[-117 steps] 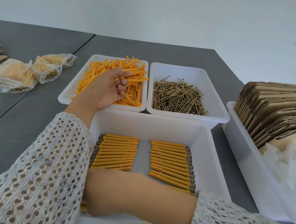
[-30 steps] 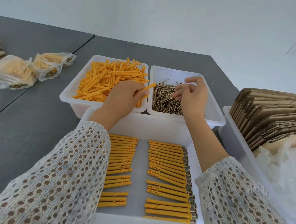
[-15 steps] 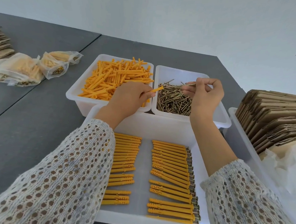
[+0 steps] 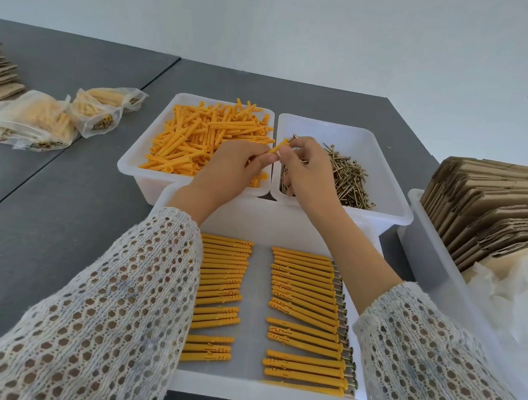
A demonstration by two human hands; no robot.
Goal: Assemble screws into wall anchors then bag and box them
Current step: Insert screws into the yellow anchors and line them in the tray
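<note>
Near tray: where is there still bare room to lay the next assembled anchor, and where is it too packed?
In the near tray, a bare strip runs between the left row and right row of assembled anchors, and small gaps break each row. Bare grey table lies left of the tray. The anchor bin and screw bin are crowded.

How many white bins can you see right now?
4: the anchor bin back left, the screw bin beside it, the tray nearest, and the cardboard bin at right.
</note>
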